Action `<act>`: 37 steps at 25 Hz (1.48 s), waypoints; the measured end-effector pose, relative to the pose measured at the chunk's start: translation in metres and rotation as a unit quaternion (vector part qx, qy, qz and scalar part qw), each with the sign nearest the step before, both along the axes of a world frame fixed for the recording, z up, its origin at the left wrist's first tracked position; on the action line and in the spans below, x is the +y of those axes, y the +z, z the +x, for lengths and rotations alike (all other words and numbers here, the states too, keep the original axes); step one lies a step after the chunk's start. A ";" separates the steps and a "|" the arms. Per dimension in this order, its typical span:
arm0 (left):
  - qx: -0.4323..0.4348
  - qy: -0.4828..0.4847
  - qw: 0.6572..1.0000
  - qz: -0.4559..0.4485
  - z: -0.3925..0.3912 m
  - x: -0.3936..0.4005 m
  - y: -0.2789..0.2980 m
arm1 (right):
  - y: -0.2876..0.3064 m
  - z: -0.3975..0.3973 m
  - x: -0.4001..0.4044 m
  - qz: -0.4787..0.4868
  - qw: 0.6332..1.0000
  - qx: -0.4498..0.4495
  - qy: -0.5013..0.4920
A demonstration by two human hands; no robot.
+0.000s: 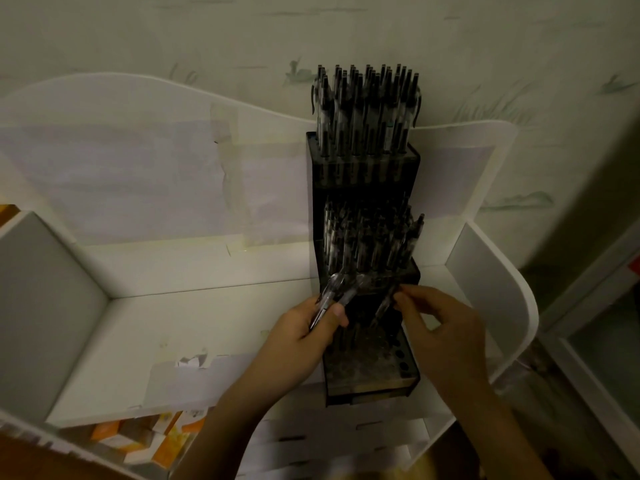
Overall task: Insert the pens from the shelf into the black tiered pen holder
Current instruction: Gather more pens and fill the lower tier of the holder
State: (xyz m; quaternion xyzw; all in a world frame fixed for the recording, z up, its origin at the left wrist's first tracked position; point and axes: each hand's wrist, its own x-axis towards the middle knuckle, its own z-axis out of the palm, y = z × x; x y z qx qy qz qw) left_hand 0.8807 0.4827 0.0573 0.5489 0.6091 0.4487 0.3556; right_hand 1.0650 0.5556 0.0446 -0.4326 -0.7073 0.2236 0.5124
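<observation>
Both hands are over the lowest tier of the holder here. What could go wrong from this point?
1. The left hand grips several spare pens loosely fanned; one could slip out onto the shelf.
2. The right hand pinches a tilted pen above the bottom tier; in this dim light the tip may miss a hole.
3. The middle-tier pens stand just behind and could be knocked.

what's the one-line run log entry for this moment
left hand: grips spare pens | right hand: pinches pen over bottom tier | black tiered pen holder: top, middle tiers filled
</observation>
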 end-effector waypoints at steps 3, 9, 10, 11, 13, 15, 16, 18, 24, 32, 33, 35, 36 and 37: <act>0.000 0.002 1.000 -0.001 -0.001 -0.001 -0.001 | -0.017 -0.006 0.003 0.021 1.000 -0.013 -0.008; -0.016 0.007 1.000 0.002 -0.002 -0.003 -0.002 | -0.015 -0.005 0.011 0.036 0.999 -0.037 -0.005; -0.019 0.007 1.000 0.004 -0.002 -0.003 -0.002 | -0.015 -0.005 0.011 0.035 0.999 -0.039 -0.002; -0.021 0.008 1.000 0.005 -0.002 -0.003 -0.002 | -0.015 -0.005 0.011 0.038 0.998 -0.042 0.001; -0.021 0.006 1.000 0.006 -0.001 -0.003 -0.003 | -0.015 -0.006 0.011 0.051 0.997 -0.056 0.006; -0.020 0.005 1.000 0.005 0.000 -0.004 -0.003 | -0.015 -0.006 0.011 0.069 0.995 -0.068 0.006; -0.022 0.005 1.000 0.005 0.000 -0.004 -0.003 | -0.016 -0.006 0.012 0.076 0.995 -0.071 0.007; -0.030 0.007 0.999 0.008 0.000 -0.004 -0.002 | -0.020 -0.006 0.013 0.080 0.994 -0.080 0.011; -0.026 0.010 1.000 0.007 0.001 -0.006 -0.004 | -0.054 -0.008 0.014 0.017 0.991 -0.127 0.046; -0.014 -0.014 1.000 0.023 0.008 -0.004 -0.003 | -0.028 -0.006 0.007 -0.056 0.995 -0.078 0.037; -0.008 -0.020 0.999 0.026 0.008 -0.003 -0.003 | -0.019 -0.005 0.003 -0.051 0.997 -0.051 0.035; 0.004 -0.030 0.999 0.033 0.008 -0.002 -0.003 | 0.000 -0.005 -0.004 -0.067 0.996 0.024 0.052; 0.013 -0.032 0.999 0.038 0.009 -0.001 -0.004 | 0.009 -0.006 -0.007 -0.093 0.991 0.062 0.071; 0.021 -0.030 0.998 0.043 0.010 0.000 -0.005 | 0.015 -0.007 -0.009 -0.120 0.984 0.092 0.090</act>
